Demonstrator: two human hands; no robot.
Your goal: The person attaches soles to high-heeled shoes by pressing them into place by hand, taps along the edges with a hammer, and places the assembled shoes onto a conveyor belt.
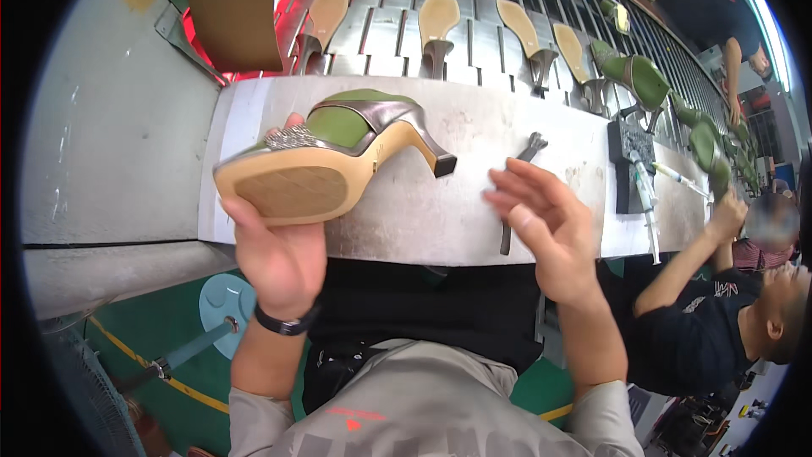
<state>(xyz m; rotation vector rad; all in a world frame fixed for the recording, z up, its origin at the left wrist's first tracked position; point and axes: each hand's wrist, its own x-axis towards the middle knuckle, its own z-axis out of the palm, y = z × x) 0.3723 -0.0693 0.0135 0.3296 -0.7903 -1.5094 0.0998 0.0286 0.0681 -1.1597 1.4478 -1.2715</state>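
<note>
A high-heeled shoe (292, 182) is tilted over the bench with its tan sole toward me. It has silvery straps, a glittering toe band and a green last inside; its heel points right. My left hand (279, 245) grips it by the forepart, thumb at the sole's edge and fingers behind the toe band. To the right, my right hand (545, 224) hovers above the bench, empty, with its fingers apart and slightly curled. Just behind those fingers lies a dark metal hand tool (531, 149), partly hidden by the hand.
Along the far side runs a metal slatted conveyor (385, 34) carrying soles with heels (438, 21) and green-lasted shoes (630, 76). A dark block (626, 156) with syringes (645, 195) stands on the bench (397, 228) at right. A co-worker (719, 313) reaches in there. A brown sheet (233, 8) stands back left.
</note>
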